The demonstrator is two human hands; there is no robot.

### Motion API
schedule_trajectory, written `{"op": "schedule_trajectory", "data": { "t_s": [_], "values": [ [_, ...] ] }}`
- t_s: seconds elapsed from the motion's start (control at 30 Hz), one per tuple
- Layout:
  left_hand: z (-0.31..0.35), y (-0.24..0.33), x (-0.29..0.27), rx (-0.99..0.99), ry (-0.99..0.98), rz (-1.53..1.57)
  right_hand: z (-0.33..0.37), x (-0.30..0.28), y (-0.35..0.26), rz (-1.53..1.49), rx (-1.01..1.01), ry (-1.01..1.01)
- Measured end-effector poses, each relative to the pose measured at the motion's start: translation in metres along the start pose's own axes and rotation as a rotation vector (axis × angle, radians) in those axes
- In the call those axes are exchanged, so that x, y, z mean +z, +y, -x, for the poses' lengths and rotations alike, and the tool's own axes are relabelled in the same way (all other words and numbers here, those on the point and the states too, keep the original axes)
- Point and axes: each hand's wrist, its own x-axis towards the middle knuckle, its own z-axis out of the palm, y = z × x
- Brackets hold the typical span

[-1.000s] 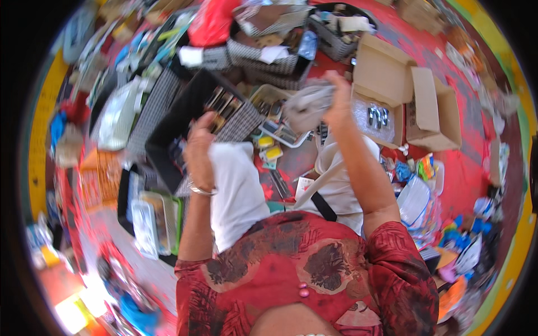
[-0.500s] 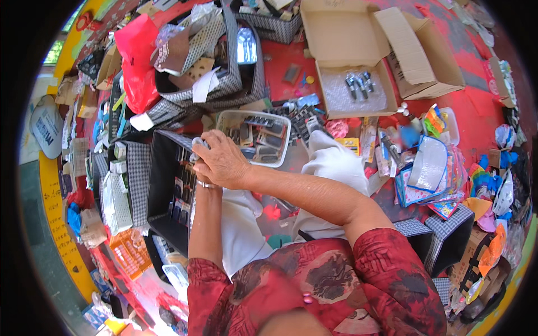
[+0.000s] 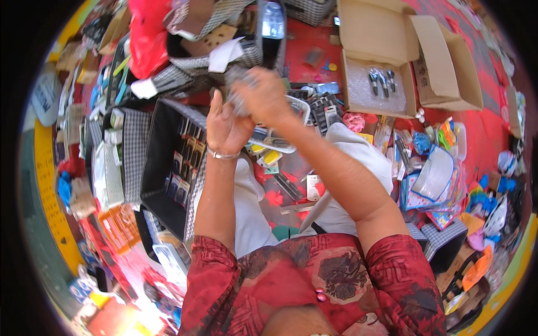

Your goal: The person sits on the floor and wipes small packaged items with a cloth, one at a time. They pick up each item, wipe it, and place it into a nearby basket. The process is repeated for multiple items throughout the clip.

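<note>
My right hand (image 3: 264, 96), smeared by motion, is closed on a crumpled grey wad (image 3: 240, 84), perhaps cloth or plastic; its kind is not clear. Just below and left of it, my left hand (image 3: 226, 127) is raised with its fingers apart, and I see nothing held in it. Left of my left wrist, a black box with checked outer sides (image 3: 158, 148) lies tilted towards me. Rows of small carded packs (image 3: 180, 187) with dark items fill part of it. Behind my right forearm is a white plastic basket (image 3: 306, 115), partly hidden.
Small packs with yellow parts (image 3: 271, 157) lie between my knees. An open cardboard box (image 3: 358, 103) holding brushes on bubble wrap stands at the far right, beside another carton (image 3: 462, 73). A red plastic bag (image 3: 148, 50) and checked bins crowd the far left.
Both hands have risen away from the checked box, up and to the right. The left hand has opened, the grey wad shows in the right, and the view has shifted.
</note>
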Motion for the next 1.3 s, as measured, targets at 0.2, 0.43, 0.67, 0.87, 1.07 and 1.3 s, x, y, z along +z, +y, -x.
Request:
{"op": "schedule_trajectory", "data": {
  "t_s": [0.2, 0.43, 0.67, 0.87, 1.07, 1.3],
  "values": [
    [0.009, 0.019, -0.003, 0.168, 0.448, -0.189, -0.056, -0.069, 0.049, -0.557, 0.438, 0.241],
    [0.025, 0.034, -0.01, 0.373, 0.62, -0.072, -0.025, -0.027, 0.123, 1.185, 0.069, -0.269],
    [0.039, 0.05, -0.01, 0.386, 0.703, -0.045, -0.005, -0.003, 0.195, 1.52, -0.07, -0.696],
    [0.035, 0.048, -0.01, 0.368, 0.67, -0.042, -0.048, -0.025, 0.181, 1.18, 0.033, -0.545],
    [0.025, 0.039, -0.025, 0.37, 0.739, -0.047, -0.065, -0.06, 0.07, 0.219, 0.497, -0.547],
    [0.016, 0.025, -0.005, 0.199, 0.403, -0.101, -0.001, -0.07, -0.044, -0.313, 0.516, -0.626]
  ]
}}
